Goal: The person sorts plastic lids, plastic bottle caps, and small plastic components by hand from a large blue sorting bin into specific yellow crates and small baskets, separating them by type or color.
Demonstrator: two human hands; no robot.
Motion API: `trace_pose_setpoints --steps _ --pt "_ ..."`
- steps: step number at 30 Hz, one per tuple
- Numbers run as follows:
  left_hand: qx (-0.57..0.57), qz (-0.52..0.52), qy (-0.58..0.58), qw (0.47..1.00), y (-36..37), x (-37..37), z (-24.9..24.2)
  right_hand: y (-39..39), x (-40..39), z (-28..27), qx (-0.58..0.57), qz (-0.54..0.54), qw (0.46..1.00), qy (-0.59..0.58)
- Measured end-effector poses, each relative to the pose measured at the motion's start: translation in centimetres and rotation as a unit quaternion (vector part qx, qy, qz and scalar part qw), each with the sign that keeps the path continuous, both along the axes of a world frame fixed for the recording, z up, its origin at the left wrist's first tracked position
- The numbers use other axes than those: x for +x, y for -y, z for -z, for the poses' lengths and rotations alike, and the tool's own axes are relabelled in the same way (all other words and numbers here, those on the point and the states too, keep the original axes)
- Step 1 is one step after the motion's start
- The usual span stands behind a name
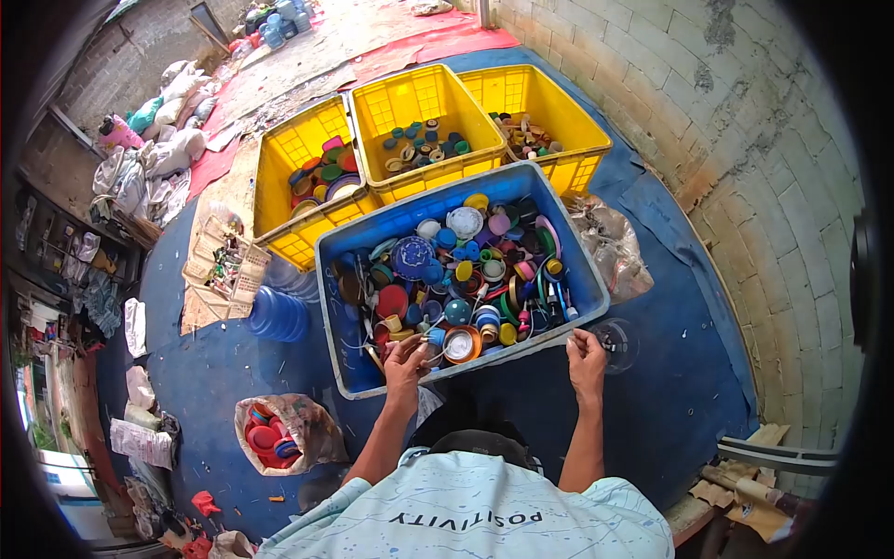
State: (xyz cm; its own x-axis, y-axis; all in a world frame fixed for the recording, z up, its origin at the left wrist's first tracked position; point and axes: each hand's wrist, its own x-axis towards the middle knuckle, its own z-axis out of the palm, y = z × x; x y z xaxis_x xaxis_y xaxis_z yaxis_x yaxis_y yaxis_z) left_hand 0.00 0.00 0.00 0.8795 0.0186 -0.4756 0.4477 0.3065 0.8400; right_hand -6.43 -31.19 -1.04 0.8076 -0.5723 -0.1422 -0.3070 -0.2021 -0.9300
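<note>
A large blue crate [470, 368] in front of me is filled with mixed plastic caps and lids [466, 270] in many colours. My left hand [404, 368] is at the crate's near edge, left of the middle, with its fingers pinched together over the caps. Whatever lies between those fingers is too small to make out. Close by is an orange lid with a white centre [460, 346]. At the near right corner, my right hand [587, 361] is beside the rim with its fingertips drawn together; any small thing in them is hidden.
Behind the crate stand three yellow crates [424, 177] holding sorted caps. A sack of red lids [289, 433] sits at the left, near a blue water jug [277, 315] and a broken basket [228, 270]. A clear bag [610, 247] leans right, before a block wall [745, 186].
</note>
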Motion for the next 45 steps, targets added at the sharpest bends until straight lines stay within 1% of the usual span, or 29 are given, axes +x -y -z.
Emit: trace_pose_setpoints --steps 2,3,5,6,7,9,11,12,13,15,18,21,23,25,27,29,31,32,35,36,39,43,45 --pt "0.003 -0.016 0.007 1.0 -1.3 0.3 -0.5 -2.7 0.7 -0.2 0.018 -0.036 0.999 -0.005" --pt "-0.078 -0.015 -0.01 0.997 2.8 2.0 3.0 0.5 2.8 -2.7 -0.07 -0.06 0.996 -0.009" --pt "-0.062 -0.019 -0.015 0.998 -0.9 3.5 3.6 -4.3 5.7 -3.1 -0.087 -0.097 0.991 -0.043" --pt "-0.049 -0.03 -0.011 0.998 -3.0 4.3 3.5 -6.4 7.3 -1.7 -0.087 -0.111 0.99 -0.016" --pt "-0.07 -0.038 -0.011 0.997 -3.9 4.9 3.8 -7.5 9.1 -1.2 -0.116 -0.137 0.983 -0.025" --pt "-0.109 -0.058 -0.015 0.992 -6.1 5.5 4.3 -9.9 12.2 -1.0 -0.144 -0.221 0.964 -0.011" --pt "-0.083 -0.102 -0.009 0.991 -7.9 5.7 4.5 -11.4 15.2 0.2 -0.155 -0.312 0.937 -0.013" --pt "-0.095 -0.117 -0.013 0.988 -8.7 5.5 3.9 -11.9 16.6 1.1 -0.192 -0.346 0.918 -0.005" --pt "-0.105 -0.131 -0.017 0.986 -9.7 5.4 3.6 -13.0 17.8 1.0 -0.179 -0.358 0.915 -0.055" --pt "-0.12 -0.158 -0.019 0.98 -11.6 5.1 4.7 -14.3 20.2 2.6 -0.213 -0.391 0.893 -0.056" --pt "-0.136 -0.182 -0.034 0.973 -13.0 4.3 5.0 -15.9 23.4 5.2 -0.178 -0.42 0.885 -0.094" --pt "-0.139 -0.199 -0.059 0.968 -12.7 3.8 4.1 -16.3 26.4 8.4 -0.189 -0.418 0.88 -0.126" --pt "-0.141 -0.202 -0.067 0.967 -12.0 3.6 4.0 -16.5 28.5 9.3 -0.199 -0.415 0.876 -0.143" --pt "-0.148 -0.221 -0.073 0.961 -11.1 3.6 4.0 -16.6 30.4 10.3 -0.203 -0.413 0.88 -0.119" --pt "-0.154 -0.238 -0.082 0.955 -10.4 3.1 4.0 -17.0 32.1 10.8 -0.201 -0.42 0.884 -0.032" --pt "-0.164 -0.259 -0.093 0.947 -9.2 3.0 3.5 -17.5 34.0 11.2 -0.209 -0.417 0.885 0.017" --pt "-0.165 -0.259 -0.103 0.946 -8.3 2.7 3.6 -17.9 35.8 11.8 -0.212 -0.416 0.884 0.032" --pt "-0.161 -0.254 -0.106 0.948 -7.8 2.7 3.5 -18.2 36.6 12.1 -0.221 -0.417 0.88 0.059" --pt "-0.148 -0.249 -0.113 0.95 -6.7 3.1 3.0 -19.0 38.3 11.3 -0.224 -0.459 0.859 0.027" --pt "-0.138 -0.253 -0.119 0.95 -6.5 3.5 2.7 -19.3 38.4 10.8 -0.217 -0.479 0.85 -0.012" --pt "-0.126 -0.25 -0.121 0.952 -5.8 3.8 2.5 -19.4 38.0 9.9 -0.262 -0.504 0.814 -0.12" --pt "-0.122 -0.237 -0.117 0.957 -5.1 5.0 2.4 -18.3 35.0 8.8 -0.306 -0.489 0.812 -0.087" --pt "-0.122 -0.233 -0.124 0.957 -4.8 5.3 2.9 -17.1 32.5 8.5 -0.276 -0.479 0.833 -0.034"
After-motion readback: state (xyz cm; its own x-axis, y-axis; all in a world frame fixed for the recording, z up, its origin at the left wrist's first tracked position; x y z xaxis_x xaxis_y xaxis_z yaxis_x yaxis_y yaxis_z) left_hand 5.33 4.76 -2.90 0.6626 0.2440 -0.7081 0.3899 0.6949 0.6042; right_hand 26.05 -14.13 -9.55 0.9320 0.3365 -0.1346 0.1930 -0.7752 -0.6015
